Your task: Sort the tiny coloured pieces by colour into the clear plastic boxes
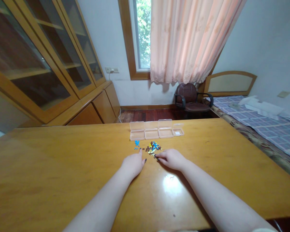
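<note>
**Fingers working at the edge of a pile of tiny coloured pieces**

The mixed pile of small pieces point(153, 147) is lying on the wooden table point(62, 161), just ahead of both hands. A few blue pieces point(136, 143) are sitting apart to its left, and some brown pieces point(144, 149) are lying between the two.

The right hand point(172, 159) is pressing its fingertips into the near edge of the pile. Whether they are pinching a piece is too small to tell.

The left hand point(133, 164) is lying loosely open, holding nothing, with its forefinger touching the table beside the brown pieces.

By the look of it, pieces are being sorted by colour. Any pick here is calling for a fine fingertip pinch on one piece.

Four clear open boxes point(157, 130) are standing in a row just beyond the pile.
</note>
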A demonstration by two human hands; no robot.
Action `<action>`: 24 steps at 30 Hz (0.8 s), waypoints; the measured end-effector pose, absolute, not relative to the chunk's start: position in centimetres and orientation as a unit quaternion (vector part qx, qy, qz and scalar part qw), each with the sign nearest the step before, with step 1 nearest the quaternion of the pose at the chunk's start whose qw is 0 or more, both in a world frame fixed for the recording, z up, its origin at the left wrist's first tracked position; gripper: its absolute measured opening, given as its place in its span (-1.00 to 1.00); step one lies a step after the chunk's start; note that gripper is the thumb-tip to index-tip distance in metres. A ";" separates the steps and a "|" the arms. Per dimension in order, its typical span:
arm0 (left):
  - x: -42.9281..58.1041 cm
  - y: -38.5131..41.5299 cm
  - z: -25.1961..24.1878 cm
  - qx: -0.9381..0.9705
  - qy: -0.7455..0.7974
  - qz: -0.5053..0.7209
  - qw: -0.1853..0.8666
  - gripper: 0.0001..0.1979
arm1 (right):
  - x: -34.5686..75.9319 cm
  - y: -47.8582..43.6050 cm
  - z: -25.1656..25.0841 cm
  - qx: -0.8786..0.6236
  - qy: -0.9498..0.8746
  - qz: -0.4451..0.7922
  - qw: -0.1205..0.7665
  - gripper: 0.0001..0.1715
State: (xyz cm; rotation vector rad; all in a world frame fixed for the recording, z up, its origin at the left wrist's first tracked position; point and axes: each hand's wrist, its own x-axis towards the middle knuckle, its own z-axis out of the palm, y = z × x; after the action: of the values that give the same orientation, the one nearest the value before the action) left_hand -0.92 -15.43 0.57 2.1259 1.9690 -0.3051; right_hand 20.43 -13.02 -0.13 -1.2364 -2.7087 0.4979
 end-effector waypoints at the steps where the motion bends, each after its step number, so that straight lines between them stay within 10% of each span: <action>1: -0.8 -15.4 0.5 0.727 0.669 -0.104 0.115 -0.41 | 20.4 -13.1 0.0 -0.407 -0.897 0.161 0.061 -0.60; 24: 1.4 -19.1 3.0 0.786 0.580 -0.147 0.156 -0.43 | 20.7 -12.7 -0.2 -0.480 -0.861 0.151 0.071 -0.54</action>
State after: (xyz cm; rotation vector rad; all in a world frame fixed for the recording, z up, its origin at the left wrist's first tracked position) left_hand 1.41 -19.08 3.00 2.2502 1.6621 -0.4221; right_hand 20.69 -12.74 -0.25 -1.4433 -2.5907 0.4551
